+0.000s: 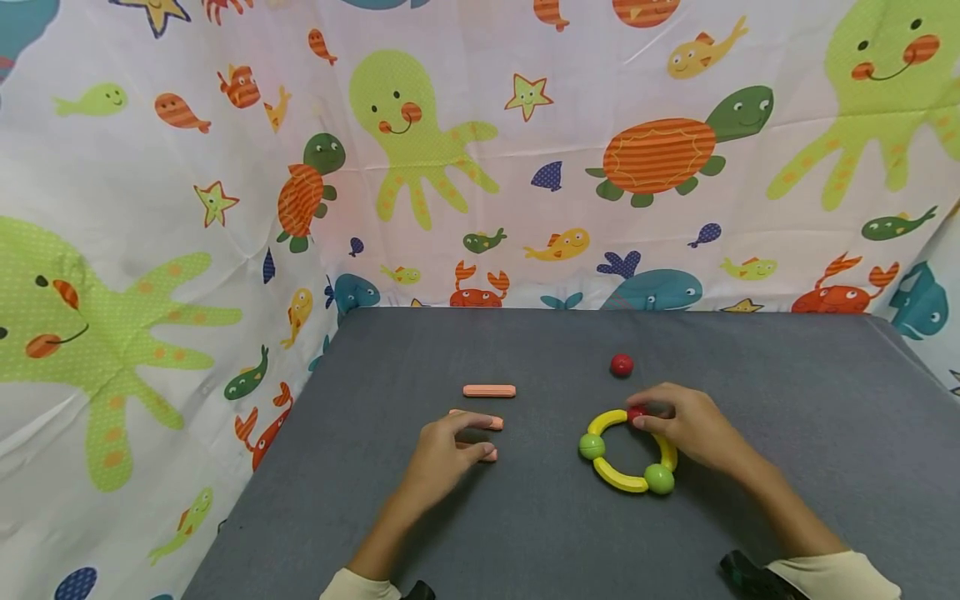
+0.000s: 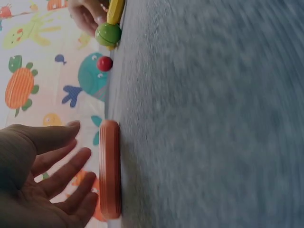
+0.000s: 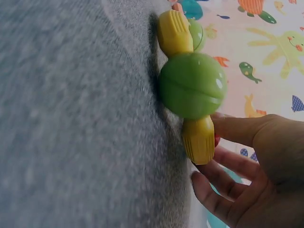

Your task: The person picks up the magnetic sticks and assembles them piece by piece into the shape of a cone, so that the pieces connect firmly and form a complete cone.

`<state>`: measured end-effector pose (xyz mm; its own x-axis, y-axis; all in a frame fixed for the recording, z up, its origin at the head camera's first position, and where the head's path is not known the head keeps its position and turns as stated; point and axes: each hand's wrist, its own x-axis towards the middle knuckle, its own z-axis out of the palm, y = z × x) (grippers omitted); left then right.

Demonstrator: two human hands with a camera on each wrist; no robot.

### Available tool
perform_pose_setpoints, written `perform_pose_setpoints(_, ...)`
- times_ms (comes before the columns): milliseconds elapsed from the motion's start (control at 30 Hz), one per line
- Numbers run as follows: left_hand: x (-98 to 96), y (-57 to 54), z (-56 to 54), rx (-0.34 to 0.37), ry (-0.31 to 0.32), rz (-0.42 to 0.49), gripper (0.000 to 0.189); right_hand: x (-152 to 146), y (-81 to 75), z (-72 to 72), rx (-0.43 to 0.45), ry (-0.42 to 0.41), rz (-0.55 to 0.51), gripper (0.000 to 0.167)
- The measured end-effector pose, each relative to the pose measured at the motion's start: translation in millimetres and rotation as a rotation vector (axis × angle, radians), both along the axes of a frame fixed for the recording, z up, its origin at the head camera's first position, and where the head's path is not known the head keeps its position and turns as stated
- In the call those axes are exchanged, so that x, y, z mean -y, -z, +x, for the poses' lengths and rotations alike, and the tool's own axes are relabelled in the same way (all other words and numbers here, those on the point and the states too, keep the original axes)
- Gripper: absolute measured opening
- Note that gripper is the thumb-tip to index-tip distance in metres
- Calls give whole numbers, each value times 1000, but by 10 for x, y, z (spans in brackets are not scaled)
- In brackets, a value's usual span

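Observation:
A ring of curved yellow pieces (image 1: 620,476), green balls (image 1: 659,479) and a red ball (image 1: 634,413) lies on the grey cloth. My right hand (image 1: 693,427) pinches the ring's red ball between thumb and fingers. In the right wrist view, a green ball (image 3: 192,85) and a yellow piece (image 3: 199,141) partly cover those fingertips. My left hand (image 1: 435,460) hovers with spread, relaxed fingers over two orange sticks, which it partly hides. A third orange stick (image 1: 489,391) lies just beyond. In the left wrist view, an orange stick (image 2: 110,168) is beside the fingers.
A loose red ball (image 1: 622,365) sits behind the ring. The table's grey cloth (image 1: 540,550) ends at a curtain (image 1: 487,100) printed with sea animals, which hangs along the back and left side.

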<state>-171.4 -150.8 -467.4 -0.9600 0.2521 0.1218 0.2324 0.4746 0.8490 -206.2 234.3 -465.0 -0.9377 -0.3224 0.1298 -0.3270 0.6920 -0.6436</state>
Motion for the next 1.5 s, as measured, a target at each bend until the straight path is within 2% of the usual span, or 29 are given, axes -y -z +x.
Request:
perform_pose_setpoints(167, 96, 27, -15, -21, -39, -114, 36, -58, 7, 31, 0, 70, 32, 21)
perform_pose_setpoints(300, 156, 53, -33, -3, -78, -183, 37, -97, 21, 55, 1, 124, 51, 20)
perform_pose_setpoints(467, 210, 46, -15, 11, -76, -231, 31, -163, 17, 82, 10, 171, 47, 18)
perform_pose_setpoints(667, 231, 40, -1, 11, -67, -288, 23, -193, -37, 140, 140, 186, -32, 20)
perform_pose_setpoints(867, 195, 22, -34, 2, -73, -290, 22, -245, -85, 164, 260, 160, -62, 28)
perform_pose_setpoints(1000, 137, 0, -59, -25, -89, -252, 24, -280, -102, 158, 317, 137, -68, 34)
perform_pose_setpoints(1300, -62, -53, -99, -74, -94, -155, 23, -275, -93, 179, 339, 105, -109, 38)
perform_pose_setpoints(1500, -201, -32, -138, -111, -83, -123, 26, -263, -98, 192, 374, 102, -127, 40)
